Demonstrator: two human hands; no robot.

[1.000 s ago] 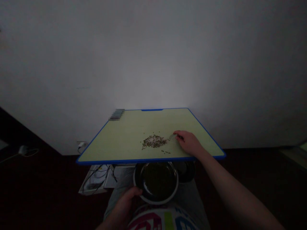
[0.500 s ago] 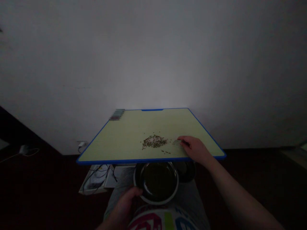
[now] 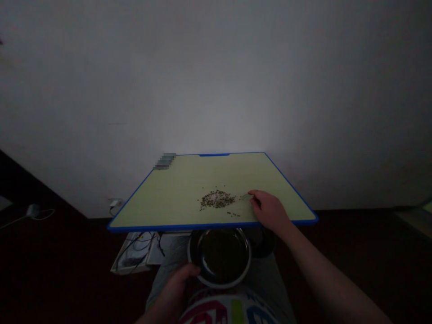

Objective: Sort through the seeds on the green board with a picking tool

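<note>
My left hand (image 3: 182, 276) is closed on the near left rim of a round metal bowl (image 3: 219, 284), thumb over the edge. The bowl rests over my lap below the table's front edge, and dark greenish contents cover much of its bottom. Above the table top, my right hand (image 3: 270, 209) pinches a small, see-through curved piece (image 3: 245, 197); its exact kind is too faint to tell. Just left of that piece lies a loose pile of small brown and pale grains or beans (image 3: 218, 199). A few stray grains (image 3: 233, 214) lie nearer the front edge.
The pale table (image 3: 175, 180) has a blue rim and stands against a grey wall (image 3: 216, 81). A blurred flat item (image 3: 164, 161) is at its far left corner. Beneath are a second dark bowl (image 3: 265, 243) and a white box with cables (image 3: 131, 265).
My right hand has shifted slightly left with the see-through piece, closer to the pile. My left hand stays on the bowl's rim. The grains look much the same.
</note>
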